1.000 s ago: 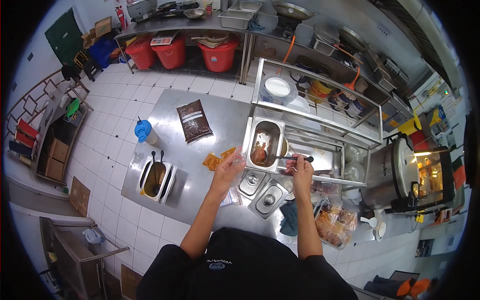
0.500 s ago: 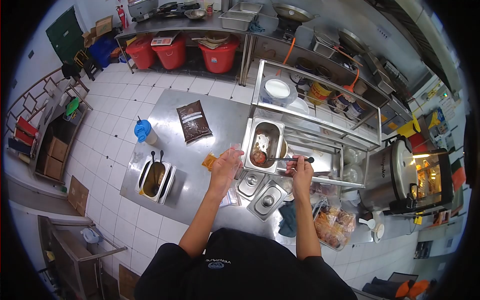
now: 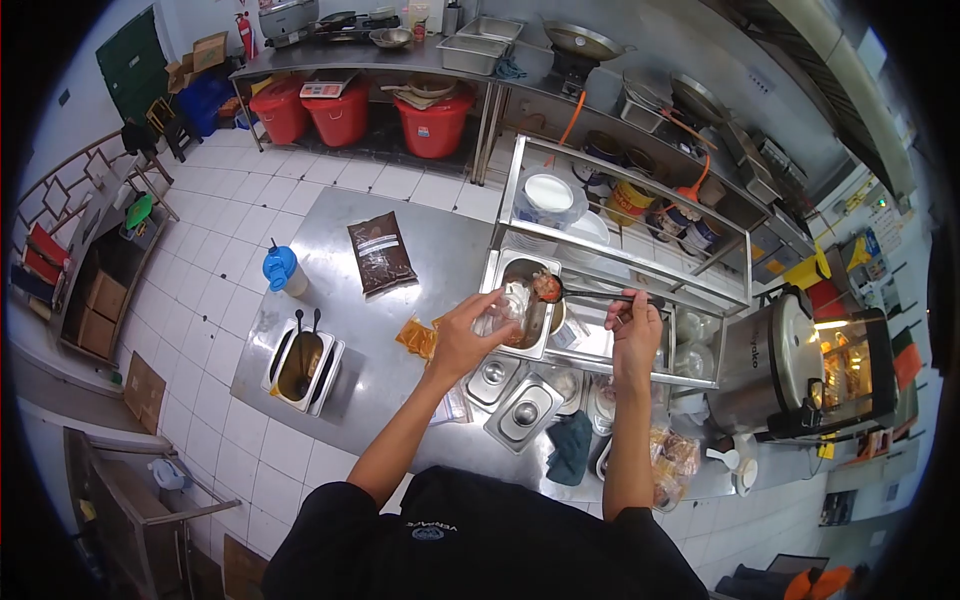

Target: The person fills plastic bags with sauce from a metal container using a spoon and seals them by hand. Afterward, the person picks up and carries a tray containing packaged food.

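My left hand (image 3: 474, 330) is closed around a clear plastic bag (image 3: 514, 300), held over the near-left part of a steel pan (image 3: 541, 331). In my right hand (image 3: 634, 335) is the handle of a black ladle (image 3: 600, 295). The ladle's bowl carries reddish, chunky food (image 3: 546, 286) above the pan, just right of the bag. Two steel lids (image 3: 524, 412) lie on the table in front of the pan. Behind my left wrist sits an orange-brown packet (image 3: 417, 338).
A dark brown bag (image 3: 382, 254), a blue-lidded bottle (image 3: 285, 270) and a steel container with ladles (image 3: 303, 370) stand on the steel table (image 3: 340, 220). A metal rack (image 3: 620, 245) rises beyond the pan. At right are a large cooker (image 3: 765, 365) and a dark cloth (image 3: 569, 448).
The ladle has been lifted out of the pan and now holds food. My left hand has moved right, bringing the bag over the pan beside it. My right hand has shifted right.
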`<state>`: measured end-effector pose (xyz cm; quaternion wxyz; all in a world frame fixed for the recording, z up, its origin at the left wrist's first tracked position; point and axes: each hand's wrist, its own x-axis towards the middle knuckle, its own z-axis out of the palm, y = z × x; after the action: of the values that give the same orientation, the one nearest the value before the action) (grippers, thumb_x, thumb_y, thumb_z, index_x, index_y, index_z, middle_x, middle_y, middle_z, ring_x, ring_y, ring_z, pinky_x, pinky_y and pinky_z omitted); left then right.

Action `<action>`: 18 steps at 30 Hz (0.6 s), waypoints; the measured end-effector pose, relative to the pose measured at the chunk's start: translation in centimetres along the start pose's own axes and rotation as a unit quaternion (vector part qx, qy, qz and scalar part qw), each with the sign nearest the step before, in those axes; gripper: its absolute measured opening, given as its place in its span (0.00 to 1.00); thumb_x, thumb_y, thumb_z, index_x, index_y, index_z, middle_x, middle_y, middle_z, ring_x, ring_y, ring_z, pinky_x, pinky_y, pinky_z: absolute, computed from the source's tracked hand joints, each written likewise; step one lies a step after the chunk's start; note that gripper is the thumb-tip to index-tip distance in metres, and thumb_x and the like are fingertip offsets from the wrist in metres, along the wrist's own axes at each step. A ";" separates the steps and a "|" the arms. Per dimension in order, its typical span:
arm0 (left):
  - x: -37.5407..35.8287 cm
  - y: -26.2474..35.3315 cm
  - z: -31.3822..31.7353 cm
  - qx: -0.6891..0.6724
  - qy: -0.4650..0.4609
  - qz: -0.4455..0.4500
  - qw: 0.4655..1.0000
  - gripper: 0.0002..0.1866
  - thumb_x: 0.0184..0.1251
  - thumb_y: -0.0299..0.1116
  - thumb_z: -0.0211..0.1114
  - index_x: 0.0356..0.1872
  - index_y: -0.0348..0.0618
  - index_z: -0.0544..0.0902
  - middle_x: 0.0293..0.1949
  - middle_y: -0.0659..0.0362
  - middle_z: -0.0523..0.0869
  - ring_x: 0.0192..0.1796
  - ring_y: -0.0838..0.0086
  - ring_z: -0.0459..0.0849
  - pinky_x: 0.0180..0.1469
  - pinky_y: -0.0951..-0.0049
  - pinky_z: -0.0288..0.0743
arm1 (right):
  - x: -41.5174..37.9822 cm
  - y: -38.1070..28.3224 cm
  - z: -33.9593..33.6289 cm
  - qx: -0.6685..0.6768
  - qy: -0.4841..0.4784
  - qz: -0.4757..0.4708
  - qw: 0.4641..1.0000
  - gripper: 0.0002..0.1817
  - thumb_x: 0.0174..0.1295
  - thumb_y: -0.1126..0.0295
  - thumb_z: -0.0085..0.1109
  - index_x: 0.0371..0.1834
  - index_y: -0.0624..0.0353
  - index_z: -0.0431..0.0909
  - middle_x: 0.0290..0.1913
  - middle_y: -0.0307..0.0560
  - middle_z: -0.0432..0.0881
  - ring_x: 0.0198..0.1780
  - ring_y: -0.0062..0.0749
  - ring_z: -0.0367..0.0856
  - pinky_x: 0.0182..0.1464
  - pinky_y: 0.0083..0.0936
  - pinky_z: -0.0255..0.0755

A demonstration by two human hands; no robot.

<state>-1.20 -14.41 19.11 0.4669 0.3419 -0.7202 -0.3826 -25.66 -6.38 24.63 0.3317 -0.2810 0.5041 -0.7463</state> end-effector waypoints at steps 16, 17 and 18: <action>0.4 0.4 0.8 -0.032 0.024 0.013 0.999 0.31 0.52 0.32 0.79 0.59 0.36 0.82 0.43 0.52 0.88 0.45 0.68 0.88 0.50 0.69 0.79 | -0.7 0.2 1.2 -0.007 -0.046 0.010 0.999 0.17 0.79 0.59 0.48 0.46 0.64 0.75 0.31 0.45 0.81 0.30 0.24 0.78 0.31 0.21 0.73; 0.4 0.3 0.8 -0.033 0.026 0.017 0.999 0.30 0.52 0.31 0.79 0.59 0.36 0.82 0.43 0.52 0.88 0.45 0.68 0.88 0.50 0.69 0.79 | -0.7 0.0 1.3 -0.044 -0.056 -0.017 0.997 0.17 0.79 0.59 0.47 0.46 0.65 0.76 0.30 0.45 0.81 0.30 0.24 0.78 0.31 0.21 0.73; 0.3 0.1 1.0 -0.034 0.026 0.017 0.999 0.30 0.52 0.31 0.79 0.59 0.36 0.82 0.43 0.52 0.88 0.45 0.68 0.88 0.50 0.69 0.79 | -0.8 -0.2 1.4 -0.080 -0.066 -0.043 0.994 0.17 0.79 0.59 0.47 0.45 0.65 0.76 0.30 0.46 0.82 0.29 0.24 0.78 0.31 0.21 0.74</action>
<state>-2.23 -14.38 19.10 0.5030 0.3235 -0.7004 -0.3895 -24.15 -6.52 25.27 0.3083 -0.3771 0.5265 -0.6968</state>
